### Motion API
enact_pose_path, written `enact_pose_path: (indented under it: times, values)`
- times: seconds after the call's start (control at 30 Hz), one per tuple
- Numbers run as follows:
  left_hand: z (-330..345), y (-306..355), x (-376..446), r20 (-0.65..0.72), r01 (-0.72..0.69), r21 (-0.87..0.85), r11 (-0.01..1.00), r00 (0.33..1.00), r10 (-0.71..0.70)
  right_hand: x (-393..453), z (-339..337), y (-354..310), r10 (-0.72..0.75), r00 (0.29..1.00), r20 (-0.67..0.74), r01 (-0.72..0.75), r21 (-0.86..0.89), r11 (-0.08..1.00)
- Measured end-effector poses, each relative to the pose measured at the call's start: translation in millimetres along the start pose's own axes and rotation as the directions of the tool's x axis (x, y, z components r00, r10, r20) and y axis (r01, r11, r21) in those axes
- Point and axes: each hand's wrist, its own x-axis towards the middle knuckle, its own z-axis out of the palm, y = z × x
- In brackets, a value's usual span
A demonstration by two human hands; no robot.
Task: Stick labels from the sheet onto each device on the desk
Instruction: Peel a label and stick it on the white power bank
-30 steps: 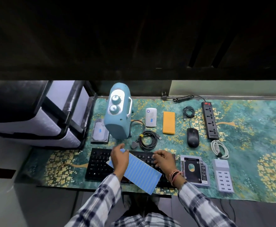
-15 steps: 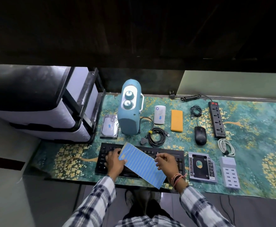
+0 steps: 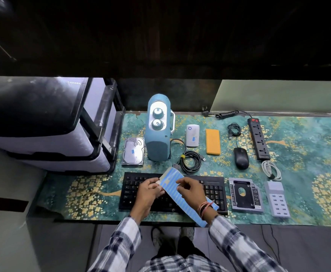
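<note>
I see the label sheet (image 3: pixel 177 190) held above the keyboard (image 3: pixel 212 192), well inside the bench (image 3: pixel 307 195) front edge. Left hand (image 3: pixel 148 195) fingers grip its left edge; right hand (image 3: pixel 191 190) fingers pinch at its face.

From my feed the top third is nearly black, with no detail readable there. Light falls from above onto the desk mat (image 3: pixel 298 173), which shows evenly lit, its colours clear. A bright sheen glares off the plastic drawer unit (image 3: pixel 48 134) at left. The wide lens bends straight edges near the borders. The centre is sharp; the corners go soft and dim.
</note>
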Motion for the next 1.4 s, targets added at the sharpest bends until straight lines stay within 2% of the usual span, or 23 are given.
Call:
enact_pose_path:
  times: [0.17, 0.27, 0.43, 0.73, 1.0, 1.2, 1.4]
  values:
    - [-1.3, 1.1, -3.7, 0.071, -0.007, -0.066, 0.998, 0.997, 0.012, 6.2, 16.8, -8.6, -0.055, 0.997, 0.046, 0.060, -0.123, 0.991]
    - [-1.0, 1.3, -3.7, 0.098, 0.036, -0.117, 0.993, 0.995, -0.025, 7.4, 22.3, -13.3, -0.049, 0.996, 0.075, 0.061, -0.167, 0.984]
    - [-3.1, 5.4, 1.0, 0.117, 0.120, -0.228, 0.966, 0.989, -0.095, 6.2, 26.3, -18.6, -0.075, 0.996, 0.055, 0.083, -0.147, 0.986]
    - [-4.7, 5.3, 2.6, 0.204, 0.120, -0.194, 0.974, 0.976, -0.080, 0.9, 22.6, -29.7, -0.038, 0.994, 0.102, 0.047, -0.091, 0.995]
    - [6.0, 6.6, 5.7, 0.268, 0.107, -0.128, 0.986, 0.961, -0.070, 3.7, 9.5, -28.2, 0.031, 0.996, 0.085, -0.025, -0.072, 0.997]
    - [16.7, 9.6, 7.0, 0.258, 0.091, -0.098, 0.991, 0.964, -0.063, 14.7, -3.1, -23.9, 0.088, 0.990, 0.114, -0.083, -0.045, 0.996]
    - [26.8, 9.4, 6.3, 0.210, 0.098, -0.105, 0.990, 0.975, -0.074, 13.5, -11.5, -29.0, 0.041, 0.989, 0.144, -0.032, -0.067, 0.997]
